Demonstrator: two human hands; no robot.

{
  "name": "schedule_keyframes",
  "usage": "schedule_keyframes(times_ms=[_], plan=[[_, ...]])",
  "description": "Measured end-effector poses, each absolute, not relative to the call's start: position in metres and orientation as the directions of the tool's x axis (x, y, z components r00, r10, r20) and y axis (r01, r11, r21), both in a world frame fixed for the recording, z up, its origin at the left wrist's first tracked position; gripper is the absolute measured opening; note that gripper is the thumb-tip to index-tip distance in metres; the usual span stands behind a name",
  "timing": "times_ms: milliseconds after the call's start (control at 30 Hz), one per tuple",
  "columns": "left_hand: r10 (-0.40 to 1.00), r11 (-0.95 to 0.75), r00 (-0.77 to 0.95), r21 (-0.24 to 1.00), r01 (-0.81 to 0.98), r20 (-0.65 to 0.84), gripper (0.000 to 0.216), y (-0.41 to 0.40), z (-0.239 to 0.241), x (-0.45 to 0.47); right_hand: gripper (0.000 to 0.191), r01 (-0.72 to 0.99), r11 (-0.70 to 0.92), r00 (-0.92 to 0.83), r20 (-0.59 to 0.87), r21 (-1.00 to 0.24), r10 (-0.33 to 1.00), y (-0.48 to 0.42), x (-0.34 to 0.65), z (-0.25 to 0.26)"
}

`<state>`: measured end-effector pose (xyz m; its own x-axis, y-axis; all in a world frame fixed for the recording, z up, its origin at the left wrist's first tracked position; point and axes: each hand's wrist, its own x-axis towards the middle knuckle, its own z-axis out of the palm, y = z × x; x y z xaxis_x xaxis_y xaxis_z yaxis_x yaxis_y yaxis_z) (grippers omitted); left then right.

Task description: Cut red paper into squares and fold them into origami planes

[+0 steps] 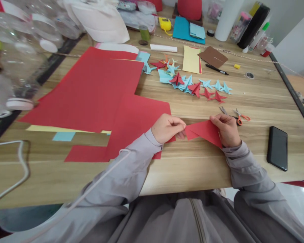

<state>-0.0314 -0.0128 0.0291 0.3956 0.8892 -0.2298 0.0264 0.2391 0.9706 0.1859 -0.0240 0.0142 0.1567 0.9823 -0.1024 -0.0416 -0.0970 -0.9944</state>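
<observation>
A small piece of red paper, partly folded over, is stretched between both hands above the table. My left hand pinches its left tip, fingers closed. The thumb of my right hand presses on the paper's right end, with the fingers curled behind it. Under and beside my left hand lie large red paper sheets. Beyond the hands sits a cluster of folded paper cranes in red and light blue, among them a red crane. Scissors with orange handles lie just past my right hand.
A black phone lies at the right. Farther back are a black pen, brown paper, yellow paper, a yellow tape measure and a white cylinder. Clear plastic bottles crowd the left side.
</observation>
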Motion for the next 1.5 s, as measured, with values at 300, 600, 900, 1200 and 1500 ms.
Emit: schedule_keyframes(times_ms=[300,600,900,1200,1500], plan=[[0.925,0.219,0.328,0.974,-0.053,-0.19,0.018,-0.016,0.021,-0.025,0.036,-0.09,-0.074,0.198,-0.091,-0.993,0.976,-0.023,0.187,0.012],[0.914,0.266,0.33,0.963,-0.046,-0.237,0.013,-0.014,0.019,-0.024,0.036,-0.036,-0.087,0.187,-0.093,-0.996,0.978,-0.023,0.188,0.005],[0.887,0.336,0.345,0.941,-0.028,-0.307,0.013,-0.013,0.021,-0.025,0.034,-0.071,-0.148,0.154,-0.157,-0.986,0.975,-0.021,0.189,0.002],[0.858,0.385,0.363,0.923,0.018,-0.364,0.006,-0.013,0.023,-0.026,0.036,0.036,-0.159,0.181,-0.15,-0.987,0.972,-0.023,0.188,0.008],[0.839,0.434,0.369,0.901,-0.011,-0.4,0.003,-0.012,0.024,-0.025,0.035,0.063,-0.127,0.163,-0.116,-0.99,0.98,-0.022,0.19,0.005]])
